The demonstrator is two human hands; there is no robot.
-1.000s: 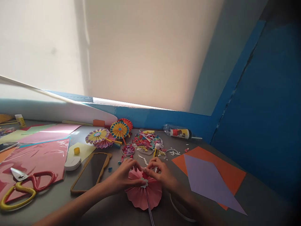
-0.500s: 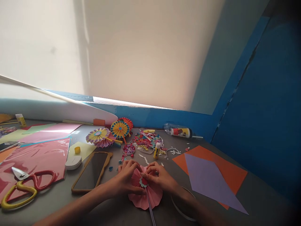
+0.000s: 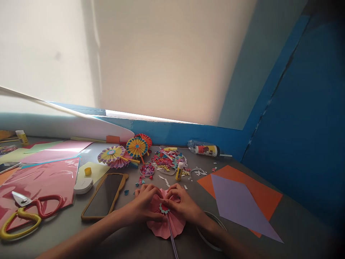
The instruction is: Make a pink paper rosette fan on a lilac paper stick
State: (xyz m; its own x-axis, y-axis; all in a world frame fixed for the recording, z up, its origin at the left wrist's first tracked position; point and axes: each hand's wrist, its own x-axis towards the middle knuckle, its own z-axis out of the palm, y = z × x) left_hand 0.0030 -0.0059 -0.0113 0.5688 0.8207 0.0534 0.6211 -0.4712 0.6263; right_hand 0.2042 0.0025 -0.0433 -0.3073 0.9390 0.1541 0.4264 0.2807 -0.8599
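A round pink pleated paper fan (image 3: pixel 159 229) lies in front of me on the grey table. At its middle sits a pale scalloped paper piece (image 3: pixel 162 209) with a small red piece on it, partly hidden by my fingers. My left hand (image 3: pixel 148 201) is closed on the fan's left side, thumb stretched across the pleats below the centre. With bent fingers, my right hand (image 3: pixel 182 203) grips the upper right side, its thumb pressing near the red piece. Narrow purplish-white strips (image 3: pixel 172 239) run from the centre toward me.
Left lie a phone (image 3: pixel 104 198), a white case (image 3: pixel 83 186) and scissors (image 3: pixel 27 212). Finished paper fans (image 3: pixel 137 146), a heap of scraps (image 3: pixel 169 160) and a glue stick (image 3: pixel 179 172) stand behind. Right are purple (image 3: pixel 239 205) and orange paper (image 3: pixel 250 183), plus a glue bottle (image 3: pixel 207 150).
My right thumb and fingers have shifted slightly on the fan's centre, and more of the scalloped piece shows. The fan stays in place. The view has shifted a little.
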